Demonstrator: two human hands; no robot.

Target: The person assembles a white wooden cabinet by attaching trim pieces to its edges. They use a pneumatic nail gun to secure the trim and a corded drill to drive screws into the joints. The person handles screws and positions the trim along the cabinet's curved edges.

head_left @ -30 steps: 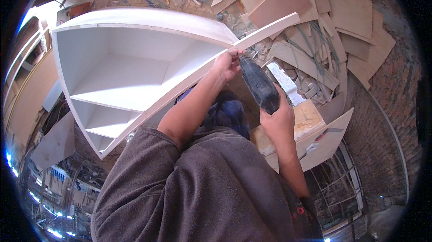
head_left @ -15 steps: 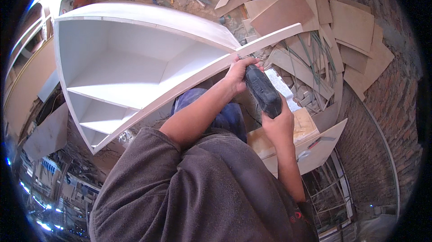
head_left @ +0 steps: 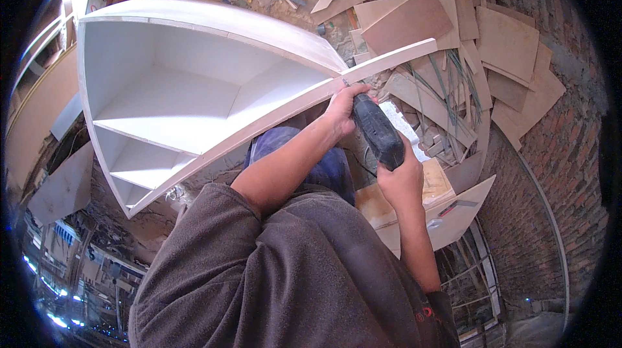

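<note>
A white boat-shaped shelf unit [head_left: 194, 82] with several inner shelves lies tilted in front of me. Its long curved front rail [head_left: 272, 124] runs up to a pointed end at the upper right. My left hand [head_left: 342, 107] presses on this rail near the point. My right hand [head_left: 400, 176] grips a black power tool [head_left: 377, 131], whose nose meets the rail right beside my left fingers. My grey sleeves fill the lower middle of the view.
Plywood offcuts and brown boards [head_left: 453, 31] litter the floor at the top and right. A brick wall [head_left: 557, 154] curves down the right side. A white triangular panel [head_left: 453, 212] and a light wooden block [head_left: 427, 186] lie under my right hand.
The shelf unit and both hands have shifted slightly right and down in view. The tool stays against the rail by my left hand.
</note>
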